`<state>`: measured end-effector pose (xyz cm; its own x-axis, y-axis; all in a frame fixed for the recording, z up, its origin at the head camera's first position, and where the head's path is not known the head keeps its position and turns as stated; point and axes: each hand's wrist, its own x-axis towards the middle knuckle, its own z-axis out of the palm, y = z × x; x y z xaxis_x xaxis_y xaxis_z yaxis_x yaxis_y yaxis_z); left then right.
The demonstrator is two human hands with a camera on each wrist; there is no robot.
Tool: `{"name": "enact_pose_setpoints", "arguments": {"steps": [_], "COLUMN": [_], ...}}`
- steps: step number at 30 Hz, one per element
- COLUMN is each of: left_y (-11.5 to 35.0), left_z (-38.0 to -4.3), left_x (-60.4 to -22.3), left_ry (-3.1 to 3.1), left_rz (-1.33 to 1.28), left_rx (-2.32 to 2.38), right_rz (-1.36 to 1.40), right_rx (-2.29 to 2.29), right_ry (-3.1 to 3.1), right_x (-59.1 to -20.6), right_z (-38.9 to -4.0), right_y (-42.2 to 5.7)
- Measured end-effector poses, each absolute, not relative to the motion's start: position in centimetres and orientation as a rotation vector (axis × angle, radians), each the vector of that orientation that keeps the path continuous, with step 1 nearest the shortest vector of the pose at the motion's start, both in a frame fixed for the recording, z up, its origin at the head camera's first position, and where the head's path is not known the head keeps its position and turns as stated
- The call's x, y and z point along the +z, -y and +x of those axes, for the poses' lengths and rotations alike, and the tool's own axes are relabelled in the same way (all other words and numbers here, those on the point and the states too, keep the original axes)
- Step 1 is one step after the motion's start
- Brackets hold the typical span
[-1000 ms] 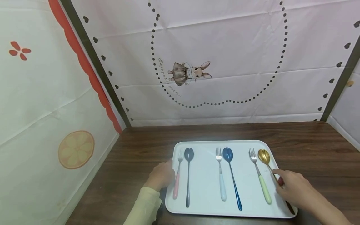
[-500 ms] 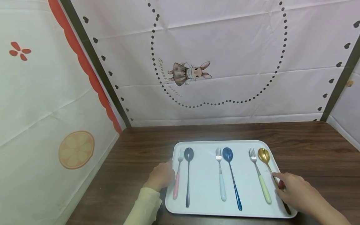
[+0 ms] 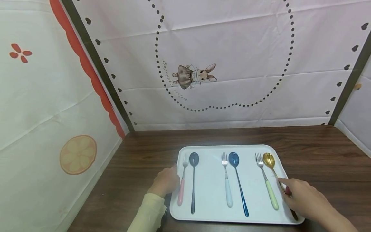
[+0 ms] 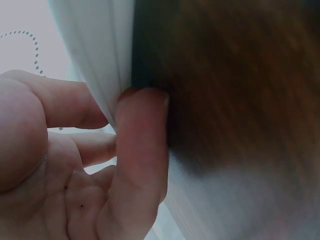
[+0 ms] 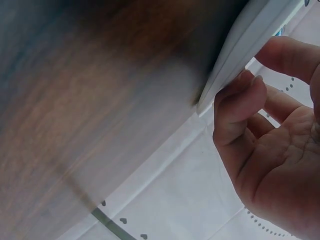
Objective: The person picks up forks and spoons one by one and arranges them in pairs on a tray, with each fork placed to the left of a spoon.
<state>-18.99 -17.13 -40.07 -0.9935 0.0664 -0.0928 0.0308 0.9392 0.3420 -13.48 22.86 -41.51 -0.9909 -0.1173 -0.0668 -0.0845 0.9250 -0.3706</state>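
Observation:
A white tray [image 3: 208, 193] lies on the dark wood table. On it lie three fork-and-spoon pairs: a pink-handled fork [image 3: 181, 193] with a dark spoon [image 3: 194, 159], a pale-blue-handled fork [image 3: 228, 193] with a blue spoon [image 3: 233, 159], and a green-handled fork [image 3: 271, 195] with a gold spoon [image 3: 269, 160]. My left hand [image 3: 166, 181] grips the tray's left rim, its fingers curled about the edge in the left wrist view. My right hand [image 3: 304, 196] holds the right rim, with a finger over the gold spoon's handle, which it partly hides.
Brown table [image 3: 139, 154] surrounds the tray. A pale cloth wall [image 3: 246, 48] with a printed rabbit rises behind it. Cloth walls also stand at the left [image 3: 37, 109] and right [image 3: 352, 119] sides.
The gold spoon has shifted slightly left under my right hand, toward the green-handled fork. My left hand has stayed at the left rim.

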Motion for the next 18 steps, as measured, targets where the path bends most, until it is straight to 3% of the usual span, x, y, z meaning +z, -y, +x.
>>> {"name": "enact_pose_setpoints", "arguments": {"steps": [18], "left_y": [17.13], "left_z": [-18.93], "left_x": [-40.15], "left_ry": [-2.988], "left_rz": [0.071], "left_rx": [0.522], "right_rz": [-0.116], "right_rx": [-0.567], "right_ry": [-2.986], "right_x": [-41.71], "right_z": [-13.03], "right_y": [-23.05]}}
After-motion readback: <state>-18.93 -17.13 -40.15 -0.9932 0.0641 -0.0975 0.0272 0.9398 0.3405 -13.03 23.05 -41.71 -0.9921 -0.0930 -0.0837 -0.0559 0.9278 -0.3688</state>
